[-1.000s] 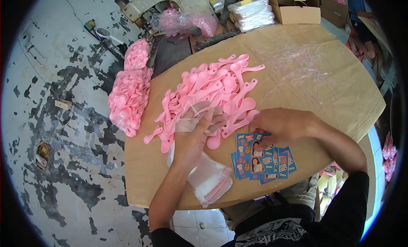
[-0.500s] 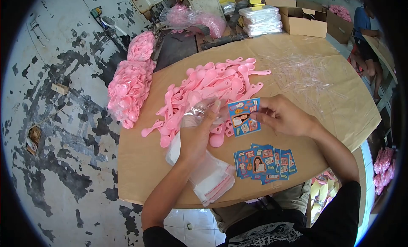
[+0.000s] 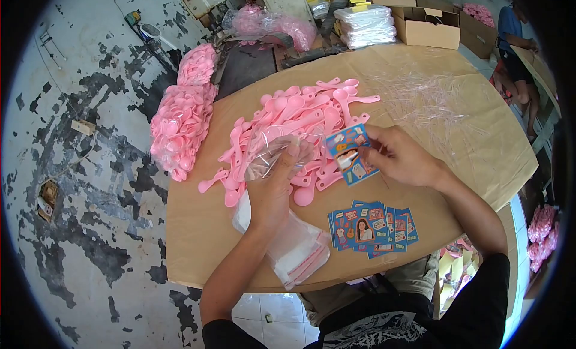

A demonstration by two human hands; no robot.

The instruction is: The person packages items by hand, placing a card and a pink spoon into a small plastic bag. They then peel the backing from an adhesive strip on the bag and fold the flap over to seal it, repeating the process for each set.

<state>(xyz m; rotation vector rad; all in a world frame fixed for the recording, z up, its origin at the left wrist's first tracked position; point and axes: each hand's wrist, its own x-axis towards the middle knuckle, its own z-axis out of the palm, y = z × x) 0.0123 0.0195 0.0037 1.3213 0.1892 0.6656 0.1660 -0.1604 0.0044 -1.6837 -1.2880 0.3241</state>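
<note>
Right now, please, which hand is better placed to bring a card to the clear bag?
Probably the right hand: its fingers pinch a card near the clear bag in the left hand.

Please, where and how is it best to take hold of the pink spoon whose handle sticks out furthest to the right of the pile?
I would pinch the pink spoon near its handle end, coming from the right with the fingers across its narrow width. That end juts out beyond the pile, while its other end lies among more spoons.
</note>
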